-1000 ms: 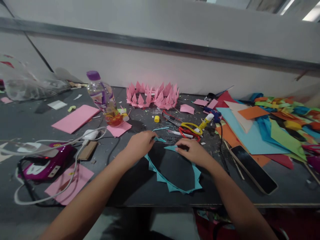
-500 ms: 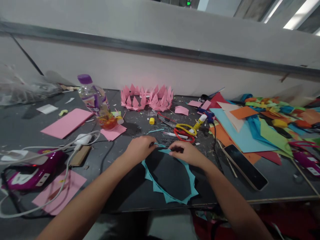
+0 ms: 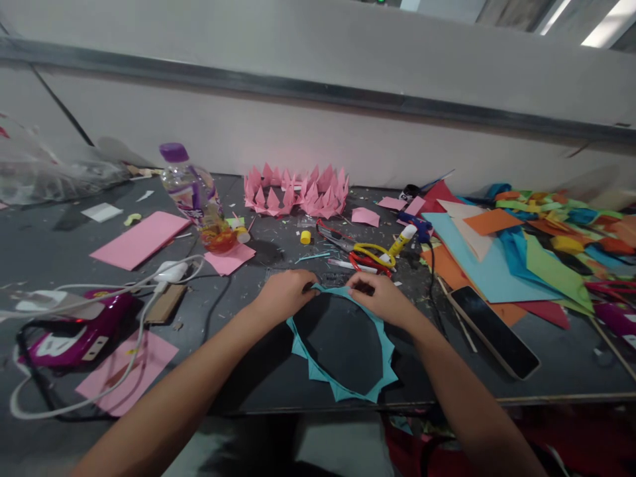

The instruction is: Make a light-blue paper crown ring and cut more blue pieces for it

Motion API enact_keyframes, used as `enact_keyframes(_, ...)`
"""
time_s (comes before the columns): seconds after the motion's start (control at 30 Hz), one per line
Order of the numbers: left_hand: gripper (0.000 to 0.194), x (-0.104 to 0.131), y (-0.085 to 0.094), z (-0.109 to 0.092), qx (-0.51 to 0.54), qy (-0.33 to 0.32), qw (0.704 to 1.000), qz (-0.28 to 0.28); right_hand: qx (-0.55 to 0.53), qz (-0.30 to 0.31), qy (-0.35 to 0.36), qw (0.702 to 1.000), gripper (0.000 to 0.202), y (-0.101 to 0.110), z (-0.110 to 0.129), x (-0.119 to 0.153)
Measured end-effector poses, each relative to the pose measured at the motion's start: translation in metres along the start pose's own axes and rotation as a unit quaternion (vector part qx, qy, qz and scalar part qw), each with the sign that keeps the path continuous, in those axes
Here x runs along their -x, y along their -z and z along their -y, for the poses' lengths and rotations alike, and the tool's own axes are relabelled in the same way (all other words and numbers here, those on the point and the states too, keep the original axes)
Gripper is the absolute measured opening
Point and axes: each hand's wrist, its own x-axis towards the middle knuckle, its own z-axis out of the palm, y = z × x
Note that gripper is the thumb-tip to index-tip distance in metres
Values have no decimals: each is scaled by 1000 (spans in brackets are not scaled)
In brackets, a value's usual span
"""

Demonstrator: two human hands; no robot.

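Note:
A teal folded-paper ring (image 3: 318, 371) with pointed tips lies near the front edge of the dark table, its points facing outward. My left hand (image 3: 285, 295) pinches its far side on the left. My right hand (image 3: 380, 298) grips the same far side a little to the right, fingers closed on the paper. Between the two hands the band runs across as one continuous strip. Beyond them sit red-handled scissors (image 3: 370, 263), yellow-handled scissors (image 3: 375, 250), a glue stick (image 3: 401, 241) and its yellow cap (image 3: 305, 237).
Two pink paper crowns (image 3: 298, 195) stand by the wall. A bottle (image 3: 196, 199) and pink paper (image 3: 142, 240) are at left, with a purple device (image 3: 79, 338) and white cables. At right lie a phone (image 3: 494, 331), coloured sheets (image 3: 489, 265) and a blue glue gun (image 3: 417, 225).
The teal ends that stood apart between my hands now meet in a closed ring. My right hand has shifted slightly right, and the view has moved a little.

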Motion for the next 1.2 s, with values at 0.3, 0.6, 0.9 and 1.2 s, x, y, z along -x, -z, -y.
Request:
enact_keyframes(0.3,15,2,3,-3,-7,6,1000,1,-14,-23,2,1000,7,2,2,1)
enact_keyframes(0.6,16,1,-3,-3,27,-16,999,-10,14,9,26,1000,8,-1,3,1)
enact_keyframes(0.9,20,1,-9,-1,38,-64,997,-7,56,54,60,995,11,-1,3,2)
enact_keyframes(1.2,20,2,-10,-6,27,-64,998,12,51,76,58,994,12,-1,6,3)
